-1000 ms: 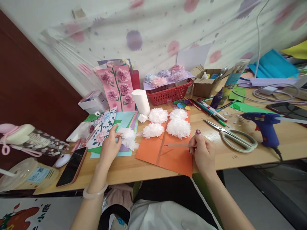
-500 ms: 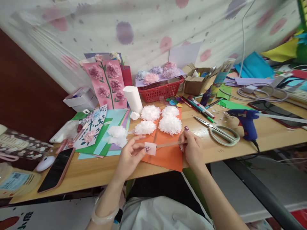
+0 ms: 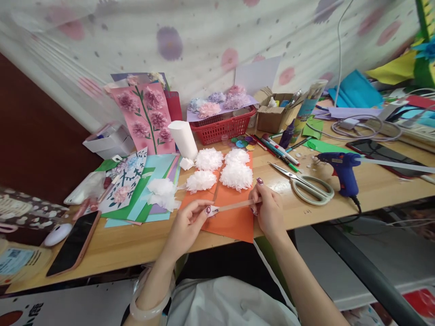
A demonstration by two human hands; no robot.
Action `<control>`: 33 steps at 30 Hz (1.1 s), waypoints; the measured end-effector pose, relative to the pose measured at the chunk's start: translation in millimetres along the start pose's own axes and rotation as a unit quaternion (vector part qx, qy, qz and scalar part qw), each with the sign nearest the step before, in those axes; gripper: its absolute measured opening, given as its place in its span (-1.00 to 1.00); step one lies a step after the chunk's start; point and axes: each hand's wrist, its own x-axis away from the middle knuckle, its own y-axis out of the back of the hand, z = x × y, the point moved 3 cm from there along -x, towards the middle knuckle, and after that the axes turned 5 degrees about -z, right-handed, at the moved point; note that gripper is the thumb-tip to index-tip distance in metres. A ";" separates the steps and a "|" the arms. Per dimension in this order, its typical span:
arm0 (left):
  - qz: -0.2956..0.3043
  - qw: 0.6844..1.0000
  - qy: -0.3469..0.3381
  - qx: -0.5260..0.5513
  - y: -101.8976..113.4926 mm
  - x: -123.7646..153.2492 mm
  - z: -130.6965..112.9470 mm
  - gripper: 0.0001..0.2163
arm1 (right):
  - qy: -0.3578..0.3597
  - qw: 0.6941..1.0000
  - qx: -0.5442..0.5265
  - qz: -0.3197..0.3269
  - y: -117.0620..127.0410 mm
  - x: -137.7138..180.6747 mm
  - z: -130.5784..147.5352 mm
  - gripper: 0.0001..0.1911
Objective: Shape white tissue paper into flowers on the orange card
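Over an orange sheet (image 3: 234,224), my left hand (image 3: 187,226) pinches a small white paper piece (image 3: 214,210) between thumb and fingers. The paper looks folded around the end of a thin, pale stick (image 3: 238,206) with a dark mark near that end. My right hand (image 3: 271,213) is closed around the stick's other end; its exact kind is unclear. Just beyond my hands, several fluffy white paper flowers (image 3: 237,175) rest on the orange sheet. Loose white tissue pieces (image 3: 162,194) lie to the left of them.
Scissors (image 3: 311,188) and a blue glue gun (image 3: 340,170) lie on the right. A phone (image 3: 74,243) is near the front left edge. Behind stand a white paper roll (image 3: 184,140), a red basket (image 3: 222,129) and a cardboard box (image 3: 274,117). Pens (image 3: 280,151) lie beyond the scissors.
The white paper square, flat and facing up before, now appears folded small around the stick's end under my left thumb. The whole view has shifted slightly; both hands keep their hold.
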 end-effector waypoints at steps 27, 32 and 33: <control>-0.060 0.946 0.157 0.277 -5.5 2.0 9.2 -0.71 | -0.028 0.996 -0.025 -0.077 2.2 -0.8 2.4 -0.49; -0.111 0.933 0.082 0.334 -8.2 -1.7 3.3 -0.74 | -0.022 0.997 -0.026 -0.074 2.5 -0.8 1.4 -0.48; -0.110 0.931 0.076 0.340 -10.2 -1.7 1.6 -0.74 | -0.017 0.998 -0.016 -0.058 1.6 -0.6 1.4 -0.48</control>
